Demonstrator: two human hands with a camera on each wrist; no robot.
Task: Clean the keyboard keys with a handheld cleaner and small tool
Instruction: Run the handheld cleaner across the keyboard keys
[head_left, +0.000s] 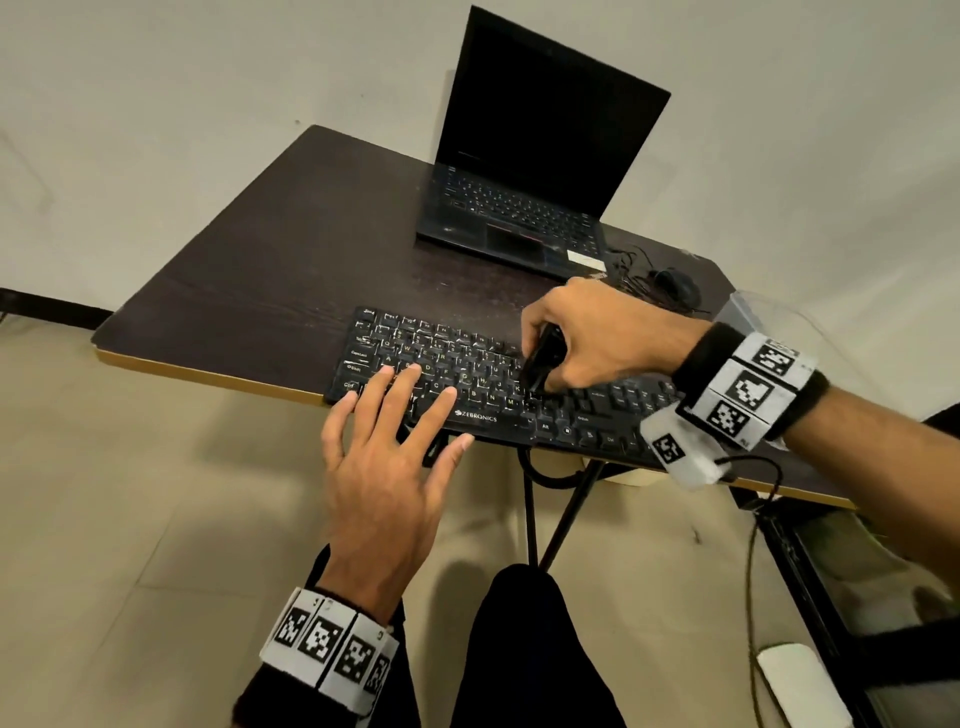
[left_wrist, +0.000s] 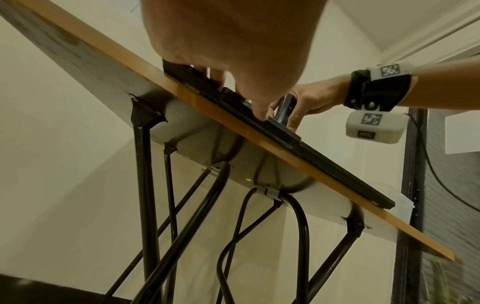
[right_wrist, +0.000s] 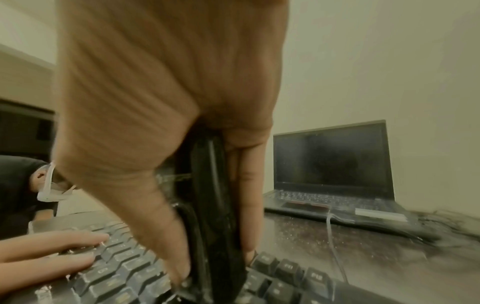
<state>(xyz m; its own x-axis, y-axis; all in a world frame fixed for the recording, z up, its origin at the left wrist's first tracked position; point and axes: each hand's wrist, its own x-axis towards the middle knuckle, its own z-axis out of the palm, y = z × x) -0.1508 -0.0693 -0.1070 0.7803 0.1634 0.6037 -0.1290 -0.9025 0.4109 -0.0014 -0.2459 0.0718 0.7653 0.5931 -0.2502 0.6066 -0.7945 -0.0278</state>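
A black keyboard (head_left: 467, 364) lies along the near edge of the dark table (head_left: 270, 270). My right hand (head_left: 587, 343) grips a black handheld cleaner (head_left: 543, 358) upright, its lower end down on the keys near the keyboard's middle. In the right wrist view the cleaner (right_wrist: 213, 205) stands between thumb and fingers on the keyboard (right_wrist: 124, 273). My left hand (head_left: 395, 431) rests with straight, spread fingers on the keyboard's left part, thumb at its front edge. From below, the left wrist view shows the keyboard (left_wrist: 298, 144) overhanging the table edge and the cleaner (left_wrist: 285, 109).
An open black laptop (head_left: 530, 171) with a dark screen stands behind the keyboard. A black mouse (head_left: 675, 288) with tangled cable lies at the right. A clear plastic container (head_left: 743, 312) sits at the table's right edge. Black metal table legs (left_wrist: 145, 185) stand below.
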